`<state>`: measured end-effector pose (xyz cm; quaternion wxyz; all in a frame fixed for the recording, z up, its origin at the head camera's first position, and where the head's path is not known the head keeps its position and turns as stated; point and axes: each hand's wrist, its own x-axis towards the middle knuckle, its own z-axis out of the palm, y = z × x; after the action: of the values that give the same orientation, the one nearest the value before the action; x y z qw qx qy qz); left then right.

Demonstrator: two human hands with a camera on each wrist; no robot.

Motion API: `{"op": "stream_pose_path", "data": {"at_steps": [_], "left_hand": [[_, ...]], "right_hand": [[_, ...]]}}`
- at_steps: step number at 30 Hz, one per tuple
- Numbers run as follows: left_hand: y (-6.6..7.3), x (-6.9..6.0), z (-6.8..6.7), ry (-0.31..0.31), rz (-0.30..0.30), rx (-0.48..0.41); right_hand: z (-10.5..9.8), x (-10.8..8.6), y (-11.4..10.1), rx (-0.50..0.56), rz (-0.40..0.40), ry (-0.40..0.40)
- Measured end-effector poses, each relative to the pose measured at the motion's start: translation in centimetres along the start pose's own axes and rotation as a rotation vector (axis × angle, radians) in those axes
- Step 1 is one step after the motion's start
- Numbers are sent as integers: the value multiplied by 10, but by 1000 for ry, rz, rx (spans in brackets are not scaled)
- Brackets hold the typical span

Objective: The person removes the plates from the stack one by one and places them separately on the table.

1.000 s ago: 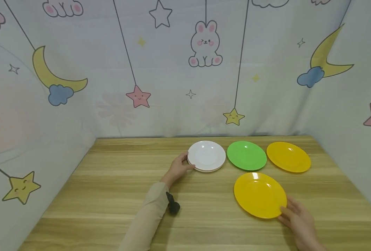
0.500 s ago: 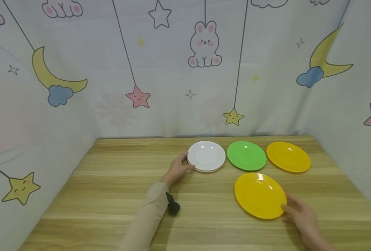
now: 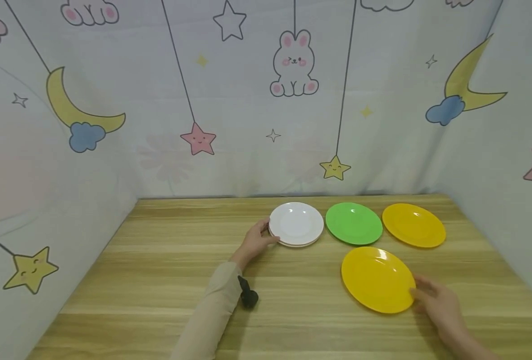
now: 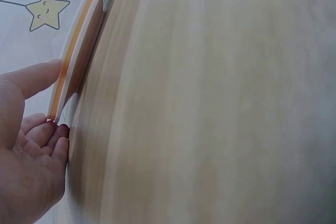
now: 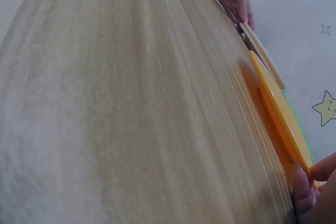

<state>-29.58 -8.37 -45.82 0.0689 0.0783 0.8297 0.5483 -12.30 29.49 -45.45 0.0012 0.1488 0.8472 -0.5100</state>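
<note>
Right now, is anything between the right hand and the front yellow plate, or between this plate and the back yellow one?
Nothing visible is: the right hand pinches the front plate by its edge, and in the head view only table shows between it and the back plate. The green plate lies to the left.

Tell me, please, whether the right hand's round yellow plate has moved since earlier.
Yes: in the head view, the held yellow plate has shifted slightly right relative to the round green plate.
</note>
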Motion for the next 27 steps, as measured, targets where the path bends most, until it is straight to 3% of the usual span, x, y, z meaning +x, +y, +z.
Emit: {"op": "stream_pose_path", "data": {"at_steps": [5, 11, 19, 24, 27], "left_hand": [[0, 0, -1, -5, 5, 4], [0, 0, -1, -3, 6, 1], [1, -1, -1, 2, 10, -1], [0, 0, -1, 2, 6, 8], [0, 1, 0, -5, 5, 15]], "right_hand": [[-1, 1, -1, -35, 7, -2], [-2, 2, 0, 12, 3, 22], [-9, 8, -2, 42, -61, 86], [-9, 13, -19, -32, -86, 64], [-5, 17, -31, -25, -82, 9]]}}
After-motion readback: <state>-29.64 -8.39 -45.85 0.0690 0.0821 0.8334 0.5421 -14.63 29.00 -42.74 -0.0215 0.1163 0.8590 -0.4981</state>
